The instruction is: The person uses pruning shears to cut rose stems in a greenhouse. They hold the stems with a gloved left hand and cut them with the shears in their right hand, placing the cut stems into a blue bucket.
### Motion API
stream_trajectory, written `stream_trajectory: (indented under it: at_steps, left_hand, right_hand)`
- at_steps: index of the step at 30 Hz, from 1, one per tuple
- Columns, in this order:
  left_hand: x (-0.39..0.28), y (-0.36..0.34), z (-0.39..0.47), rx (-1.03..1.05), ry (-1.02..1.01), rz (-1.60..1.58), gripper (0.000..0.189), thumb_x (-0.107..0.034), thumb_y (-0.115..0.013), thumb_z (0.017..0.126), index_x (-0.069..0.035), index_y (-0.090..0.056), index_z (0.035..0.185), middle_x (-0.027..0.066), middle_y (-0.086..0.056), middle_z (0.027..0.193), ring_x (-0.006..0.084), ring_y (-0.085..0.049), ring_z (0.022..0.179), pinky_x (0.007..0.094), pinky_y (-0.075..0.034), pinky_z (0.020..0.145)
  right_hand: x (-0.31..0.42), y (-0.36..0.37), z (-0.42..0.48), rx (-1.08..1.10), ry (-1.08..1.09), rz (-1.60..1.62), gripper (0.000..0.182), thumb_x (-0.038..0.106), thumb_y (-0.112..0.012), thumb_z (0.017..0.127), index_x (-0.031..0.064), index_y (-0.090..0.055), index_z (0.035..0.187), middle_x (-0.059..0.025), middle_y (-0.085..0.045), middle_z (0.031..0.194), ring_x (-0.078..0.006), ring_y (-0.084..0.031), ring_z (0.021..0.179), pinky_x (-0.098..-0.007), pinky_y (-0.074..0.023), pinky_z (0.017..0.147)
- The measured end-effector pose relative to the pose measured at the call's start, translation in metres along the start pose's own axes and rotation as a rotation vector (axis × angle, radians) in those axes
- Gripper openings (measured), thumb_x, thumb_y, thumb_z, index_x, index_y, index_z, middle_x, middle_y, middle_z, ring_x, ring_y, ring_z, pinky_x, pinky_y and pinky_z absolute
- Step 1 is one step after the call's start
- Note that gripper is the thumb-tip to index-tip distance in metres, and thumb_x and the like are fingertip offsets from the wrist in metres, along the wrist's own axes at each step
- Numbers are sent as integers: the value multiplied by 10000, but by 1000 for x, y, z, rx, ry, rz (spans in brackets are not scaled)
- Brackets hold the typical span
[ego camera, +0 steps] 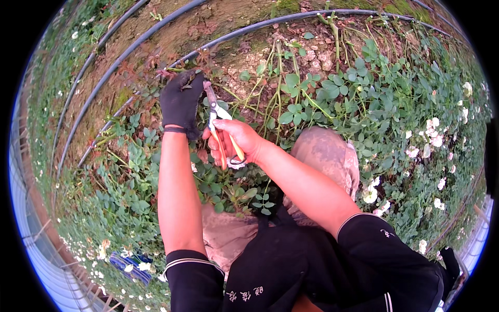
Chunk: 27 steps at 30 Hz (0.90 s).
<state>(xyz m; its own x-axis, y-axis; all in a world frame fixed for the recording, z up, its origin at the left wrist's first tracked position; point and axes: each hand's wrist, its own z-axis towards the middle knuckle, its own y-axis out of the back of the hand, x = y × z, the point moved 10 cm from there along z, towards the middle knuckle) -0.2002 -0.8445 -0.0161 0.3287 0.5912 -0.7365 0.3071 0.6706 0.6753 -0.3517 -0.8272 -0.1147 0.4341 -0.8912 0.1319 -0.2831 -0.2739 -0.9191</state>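
Observation:
My left hand (180, 100), in a black glove, is closed among the rose stems near a black pipe. A short green stem (175, 70) pokes out at its top, and small leaves lie against the glove; most of what it grips is hidden. My bare right hand (237, 139) holds pruning shears (213, 107) with orange and yellow handles. Their blades point up, just right of the glove, and look nearly closed. A wire loop hangs at the handle ends. Cut rose stems (278, 78) rise from the soil to the right of the blades.
Black irrigation pipes (128, 52) run across the bare soil (218, 23). Leafy rose bushes (390, 93) with white blooms (432, 132) spread on both sides and around my knees (323, 156). A blue object (130, 269) lies in the foliage at lower left.

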Motion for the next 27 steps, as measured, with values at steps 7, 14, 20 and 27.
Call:
stream_trajectory:
  at_steps: [7,14,20,27]
  left_hand:
    - [20,1,-12,-62,73,-103,238,-197,-694,785,-36,-697,960,84,-699,871,140,-647,773,275,-489,732]
    - [37,7,-25,-156,180,-329,235,-157,-692,800,12,-678,963,62,-685,885,112,-617,769,261,-478,721]
    - [68,18,-56,-202,431,-890,337,-238,-608,868,-25,-574,1128,83,-646,904,187,-638,762,314,-527,585]
    - [81,40,-68,-128,353,-1266,275,-142,-507,910,-22,-553,1153,101,-615,1039,201,-622,869,289,-532,599]
  right_hand:
    - [6,1,-5,-37,23,-36,338,334,-494,935,3,-545,884,-67,-555,628,-207,-565,484,-370,-485,456]
    - [-1,10,-20,-123,-5,-173,329,328,-500,936,12,-540,852,-55,-531,593,-187,-546,454,-354,-479,433]
    - [-15,2,-40,-100,-113,-293,321,323,-507,929,10,-553,873,-72,-568,661,-193,-598,537,-360,-520,478]
    - [5,-31,-23,-68,-170,-185,353,318,-445,937,-22,-532,969,-117,-596,762,-273,-657,671,-442,-576,618]
